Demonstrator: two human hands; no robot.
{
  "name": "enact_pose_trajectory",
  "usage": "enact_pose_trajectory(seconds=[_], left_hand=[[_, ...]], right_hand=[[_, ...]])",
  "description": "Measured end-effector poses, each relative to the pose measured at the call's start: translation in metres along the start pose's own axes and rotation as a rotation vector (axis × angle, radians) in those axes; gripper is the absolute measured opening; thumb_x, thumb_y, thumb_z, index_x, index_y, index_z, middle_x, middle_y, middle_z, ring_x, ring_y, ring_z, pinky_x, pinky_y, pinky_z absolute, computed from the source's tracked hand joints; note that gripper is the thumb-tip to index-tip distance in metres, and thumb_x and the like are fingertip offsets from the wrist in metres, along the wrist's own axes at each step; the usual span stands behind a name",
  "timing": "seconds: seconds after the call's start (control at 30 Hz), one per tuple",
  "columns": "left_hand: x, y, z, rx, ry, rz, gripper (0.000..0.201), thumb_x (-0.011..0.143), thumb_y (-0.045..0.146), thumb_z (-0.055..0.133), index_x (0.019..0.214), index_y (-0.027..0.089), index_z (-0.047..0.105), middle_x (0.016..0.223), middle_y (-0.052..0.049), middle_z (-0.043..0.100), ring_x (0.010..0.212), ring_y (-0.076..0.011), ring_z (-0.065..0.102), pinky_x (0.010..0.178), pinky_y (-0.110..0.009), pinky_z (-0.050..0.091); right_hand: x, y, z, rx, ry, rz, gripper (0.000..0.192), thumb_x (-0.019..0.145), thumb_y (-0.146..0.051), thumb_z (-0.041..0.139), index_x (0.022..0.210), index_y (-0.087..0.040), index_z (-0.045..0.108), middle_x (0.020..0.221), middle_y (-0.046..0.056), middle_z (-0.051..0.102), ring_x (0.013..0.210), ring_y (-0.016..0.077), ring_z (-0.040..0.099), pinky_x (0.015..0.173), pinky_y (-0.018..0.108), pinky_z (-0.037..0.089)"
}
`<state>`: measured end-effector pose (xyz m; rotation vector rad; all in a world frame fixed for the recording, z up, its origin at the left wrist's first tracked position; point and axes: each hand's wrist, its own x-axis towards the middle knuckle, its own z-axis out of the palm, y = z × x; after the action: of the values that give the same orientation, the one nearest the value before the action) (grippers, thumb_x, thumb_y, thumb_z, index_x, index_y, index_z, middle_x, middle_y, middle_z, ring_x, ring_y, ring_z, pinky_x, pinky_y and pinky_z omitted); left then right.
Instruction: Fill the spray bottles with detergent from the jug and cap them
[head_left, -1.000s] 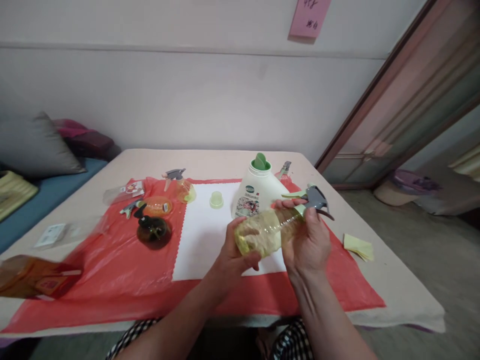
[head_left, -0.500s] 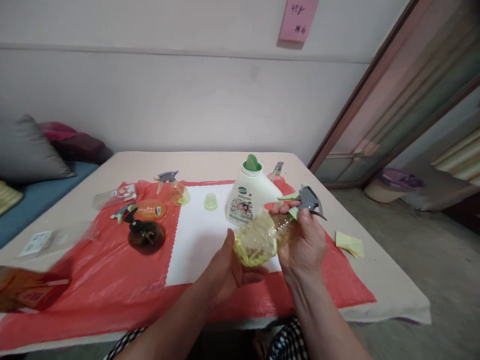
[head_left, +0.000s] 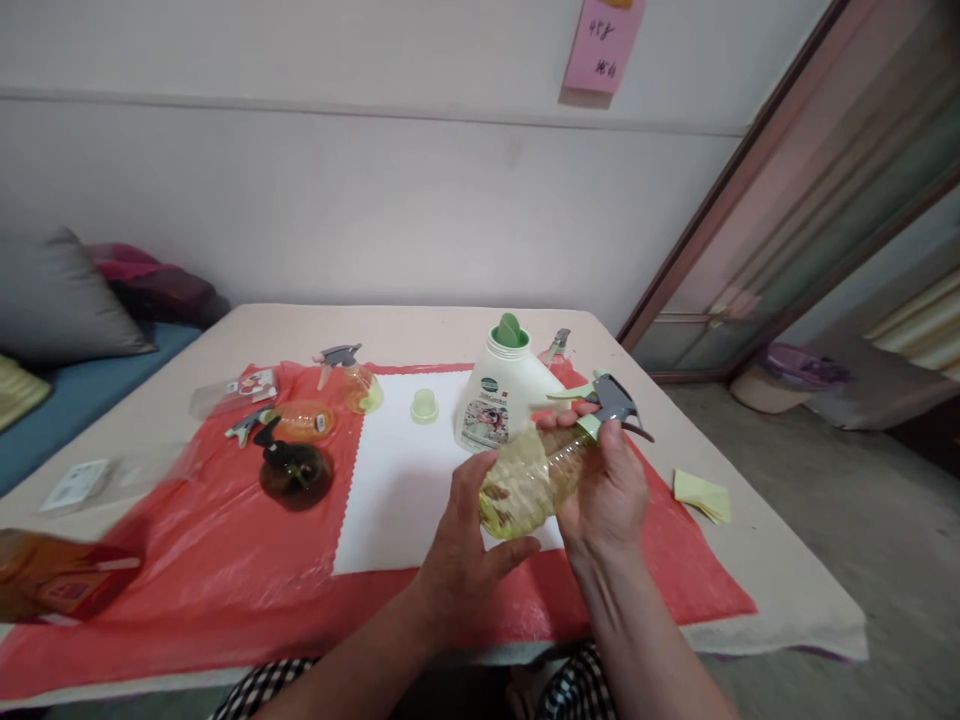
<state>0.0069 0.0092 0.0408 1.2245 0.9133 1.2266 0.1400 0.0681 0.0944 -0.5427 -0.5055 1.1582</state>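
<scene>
A clear yellow-tinted spray bottle (head_left: 525, 485) lies tilted across my two hands above the table, its grey and green trigger head (head_left: 611, 400) pointing to the upper right. My right hand (head_left: 611, 490) is closed around the bottle's neck from below. At the base, my left hand (head_left: 469, 535) grips the bottle with thumb and fingers on opposite sides. Just behind it stands a white detergent jug (head_left: 484, 400) with a green spout, partly covered by the bottle and my right hand. A pale green cap (head_left: 424, 405) rests on the white sheet (head_left: 390, 500).
Left on the red plastic sheet (head_left: 210, 570) are a dark pump bottle (head_left: 296, 475), an orange spray bottle (head_left: 305, 420) and a yellowish spray bottle (head_left: 362, 390). Another sprayer (head_left: 559, 345) stands behind the jug. Yellow sticky notes (head_left: 701, 495) lie at the right; an orange packet (head_left: 67, 575) is at the left edge.
My left hand has turned and closed around the bottle's base, its fingers now higher on the side. The bottle has rolled slightly in my hands; the view has shifted a little.
</scene>
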Motion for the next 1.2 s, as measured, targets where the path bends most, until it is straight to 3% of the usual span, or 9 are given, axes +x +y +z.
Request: enact_pose_trajectory(seconds=[0.13,0.23,0.33,0.43,0.93,1.07,1.2], left_hand=[[0.006,0.006,0.002,-0.304,-0.002,-0.126,0.108,0.064,0.039,0.091,0.150,0.038,0.026,0.148,-0.009,0.049,0.128,-0.0292,0.056,0.106,-0.045,0.048],[0.010,0.015,-0.003,-0.558,-0.068,-0.407,0.075,0.083,0.061,0.068,0.145,0.031,0.038,0.139,-0.011,0.058,0.102,-0.0227,0.070,0.079,-0.035,0.059],[0.011,0.016,-0.009,-0.685,-0.196,-0.577,0.063,0.087,0.067,0.058,0.126,0.018,0.059,0.108,-0.011,0.071,0.073,-0.0155,0.071,0.057,-0.023,0.056],[0.010,0.013,-0.009,-0.722,-0.182,-0.528,0.055,0.083,0.057,0.071,0.120,0.017,0.062,0.093,-0.006,0.072,0.065,-0.0135,0.070,0.054,-0.019,0.054],[0.011,0.013,-0.001,-0.469,-0.084,-0.350,0.059,0.076,0.043,0.081,0.126,0.022,0.056,0.112,-0.008,0.068,0.075,-0.0178,0.071,0.068,-0.030,0.054],[0.020,0.011,0.000,-0.412,0.041,-0.244,0.073,0.066,0.031,0.088,0.130,0.027,0.053,0.125,-0.007,0.065,0.099,-0.0212,0.068,0.080,-0.031,0.054],[0.026,0.014,0.005,-0.386,0.114,-0.136,0.081,0.061,0.027,0.091,0.132,0.027,0.052,0.132,-0.008,0.064,0.112,-0.0242,0.064,0.094,-0.035,0.051]], right_hand=[[0.000,-0.007,0.000,-0.022,-0.014,-0.025,0.024,0.080,-0.043,0.075,0.088,-0.021,0.069,0.079,0.000,0.065,0.081,0.0189,0.067,0.099,0.048,0.052],[-0.001,-0.009,-0.001,-0.030,-0.037,-0.032,0.024,0.081,-0.042,0.075,0.090,-0.021,0.069,0.079,0.000,0.065,0.083,0.0199,0.067,0.098,0.049,0.053],[-0.001,-0.009,-0.002,-0.033,-0.070,-0.012,0.023,0.083,-0.042,0.073,0.094,-0.022,0.069,0.081,0.000,0.065,0.085,0.0199,0.068,0.099,0.049,0.052],[-0.001,-0.006,-0.003,-0.027,-0.078,0.020,0.024,0.082,-0.043,0.074,0.095,-0.023,0.069,0.085,0.001,0.066,0.089,0.0204,0.068,0.101,0.049,0.052],[0.007,-0.003,-0.005,-0.079,-0.026,0.006,0.026,0.081,-0.048,0.073,0.091,-0.025,0.070,0.084,0.001,0.068,0.088,0.0215,0.068,0.101,0.048,0.050],[0.008,-0.001,-0.013,-0.212,-0.065,-0.039,0.032,0.086,-0.055,0.064,0.100,-0.026,0.070,0.095,0.003,0.071,0.095,0.0223,0.067,0.097,0.045,0.050],[0.014,-0.002,-0.025,-0.462,-0.082,-0.026,0.038,0.075,-0.041,0.079,0.106,-0.022,0.070,0.099,0.005,0.074,0.096,0.0228,0.067,0.088,0.038,0.051]])
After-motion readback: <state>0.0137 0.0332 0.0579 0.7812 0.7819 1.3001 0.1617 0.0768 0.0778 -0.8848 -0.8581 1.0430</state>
